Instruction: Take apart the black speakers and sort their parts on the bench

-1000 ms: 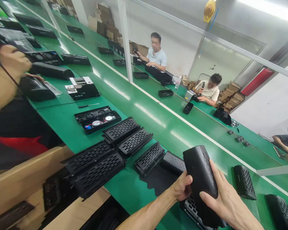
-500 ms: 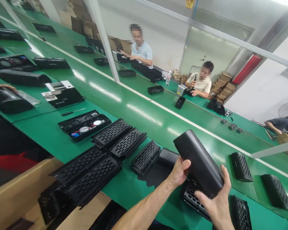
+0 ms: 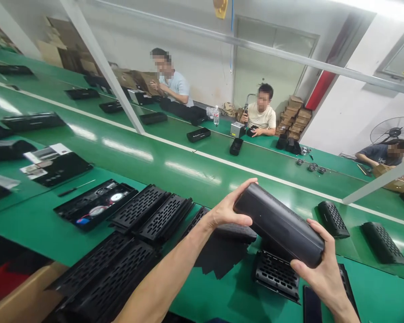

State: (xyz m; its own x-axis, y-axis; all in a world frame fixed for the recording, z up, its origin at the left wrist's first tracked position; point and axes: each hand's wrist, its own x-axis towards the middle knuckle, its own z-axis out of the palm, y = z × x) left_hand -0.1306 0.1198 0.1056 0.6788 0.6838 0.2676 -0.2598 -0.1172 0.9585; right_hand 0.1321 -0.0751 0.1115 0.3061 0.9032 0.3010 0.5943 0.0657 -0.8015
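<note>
Currently, black casing (image 3: 279,224): slanted, held above the green bench (image 3: 215,294).
Left hand (image 3: 228,208): thumb and fingers gripping its upper end.
Right hand (image 3: 327,262): clasping its lower end.
Perforated panel (image 3: 278,273): could be struck, if a slackened grip lets the smooth casing slip.

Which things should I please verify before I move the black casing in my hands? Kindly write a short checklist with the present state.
1. Left hand grips one end of the black casing: ok.
2. Right hand grips the other end: ok.
3. Casing's underside checked: cannot tell, it faces away.
4. Gap between casing and the perforated panel below: cannot tell from this angle.
5. Screwdriver away from both hands: ok, it lies far left.
6. Open casing closed: not ok, inner parts show.
</note>
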